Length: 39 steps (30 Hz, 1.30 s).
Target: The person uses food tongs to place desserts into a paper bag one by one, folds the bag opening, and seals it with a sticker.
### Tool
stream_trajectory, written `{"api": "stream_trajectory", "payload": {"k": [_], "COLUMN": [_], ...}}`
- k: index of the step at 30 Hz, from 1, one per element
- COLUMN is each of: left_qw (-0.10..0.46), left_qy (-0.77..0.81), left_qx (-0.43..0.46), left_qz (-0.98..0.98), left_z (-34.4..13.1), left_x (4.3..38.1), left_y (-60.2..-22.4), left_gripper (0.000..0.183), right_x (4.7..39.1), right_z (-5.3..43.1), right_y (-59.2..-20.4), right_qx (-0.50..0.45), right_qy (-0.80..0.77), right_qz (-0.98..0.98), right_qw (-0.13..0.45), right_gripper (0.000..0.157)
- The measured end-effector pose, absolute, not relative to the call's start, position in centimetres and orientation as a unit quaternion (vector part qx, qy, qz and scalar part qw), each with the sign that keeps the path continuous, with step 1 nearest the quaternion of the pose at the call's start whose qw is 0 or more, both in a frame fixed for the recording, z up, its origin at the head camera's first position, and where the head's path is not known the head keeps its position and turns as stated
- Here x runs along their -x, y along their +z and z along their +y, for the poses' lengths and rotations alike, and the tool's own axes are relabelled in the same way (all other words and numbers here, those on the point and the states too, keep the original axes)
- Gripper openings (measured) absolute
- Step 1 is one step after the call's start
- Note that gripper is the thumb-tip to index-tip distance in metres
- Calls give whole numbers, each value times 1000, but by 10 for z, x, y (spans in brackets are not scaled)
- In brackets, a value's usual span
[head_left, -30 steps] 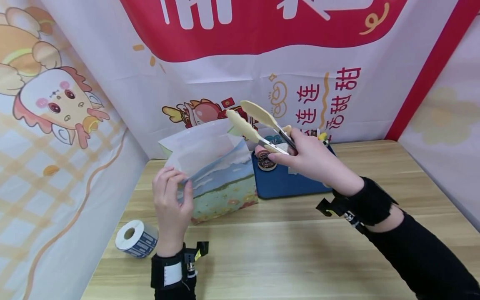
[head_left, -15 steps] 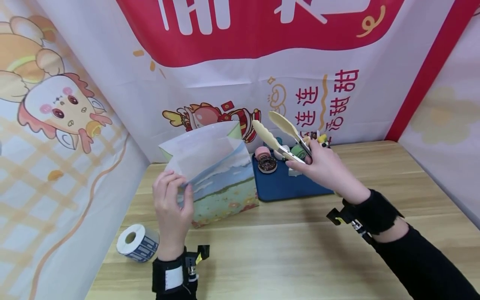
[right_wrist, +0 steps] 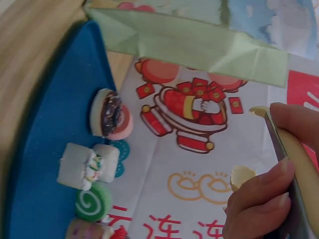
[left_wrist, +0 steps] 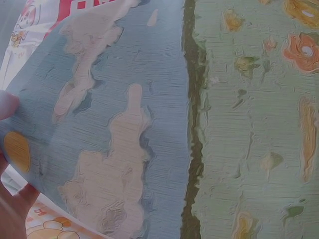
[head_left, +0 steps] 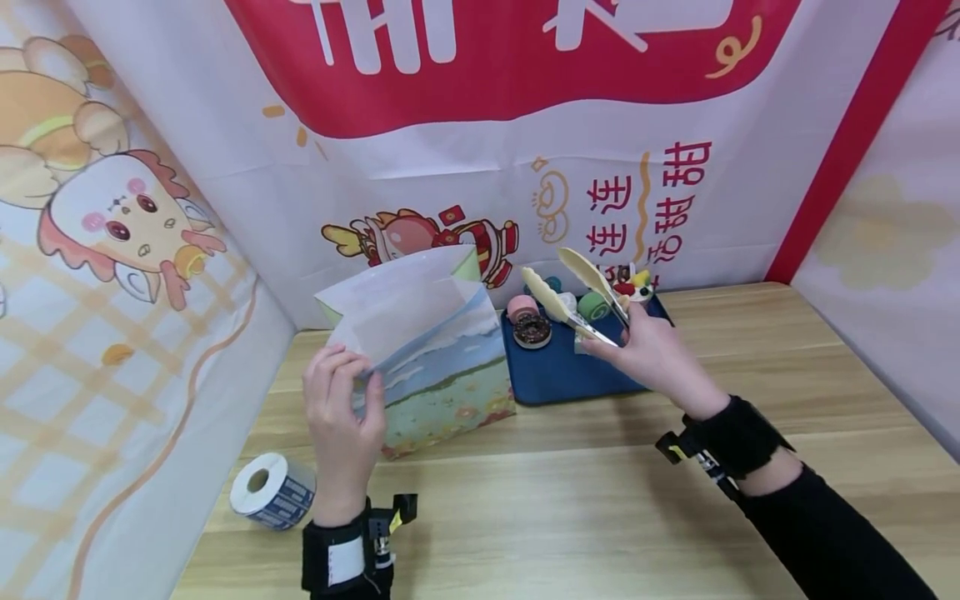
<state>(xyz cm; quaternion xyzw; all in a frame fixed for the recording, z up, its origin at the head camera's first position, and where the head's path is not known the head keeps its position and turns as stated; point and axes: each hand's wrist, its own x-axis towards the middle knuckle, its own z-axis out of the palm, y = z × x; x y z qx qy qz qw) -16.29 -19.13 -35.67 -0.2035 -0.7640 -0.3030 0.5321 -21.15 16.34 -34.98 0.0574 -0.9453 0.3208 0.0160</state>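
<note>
My left hand (head_left: 343, 429) pinches the near left edge of a paper bag (head_left: 450, 387) printed with sky and flowers; its white-lined mouth gapes upward. In the left wrist view, the bag's printed side (left_wrist: 159, 119) fills most of the picture, fingertips at its edge. My right hand (head_left: 660, 354) grips a pair of tongs (head_left: 546, 293) with cream tips spread apart, held over the blue tray (head_left: 558, 379). On that tray sit a chocolate doughnut (head_left: 532, 331), a pink roll (head_left: 522, 307), a green swirl roll (head_left: 593, 306) and a white cake piece (right_wrist: 75, 166).
A roll of labels (head_left: 273, 492) stands on the wooden table (head_left: 517, 517), left of my left forearm. Printed cloth (head_left: 420, 158) hangs behind the tray and bag. A fruit-topped cake (head_left: 633, 285) sits at the tray's back right.
My right hand has carried the tongs from above the bag's right side rightward and down over the tray, tips still apart. The left hand keeps its hold on the bag.
</note>
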Motion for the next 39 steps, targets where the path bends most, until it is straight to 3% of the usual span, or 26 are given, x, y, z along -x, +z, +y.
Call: {"api": "stream_trajectory", "payload": {"k": [3, 14, 39], "left_qw": [533, 525, 525], "left_qy": [-303, -305, -303], "left_qx": [203, 201, 197], "left_qz": [-764, -769, -771], "left_z": [-192, -193, -194], "left_x": [162, 161, 162], "left_y": [-357, -359, -358], "left_gripper": [18, 17, 19], "right_x": [215, 220, 234], "right_z": [166, 176, 185], "right_y": [-361, -388, -434], "right_qx": [-52, -24, 29], "right_qy": [307, 286, 268], "right_qz": [-950, -958, -961], "right_qw": [24, 25, -61], "right_gripper": [89, 80, 115]}}
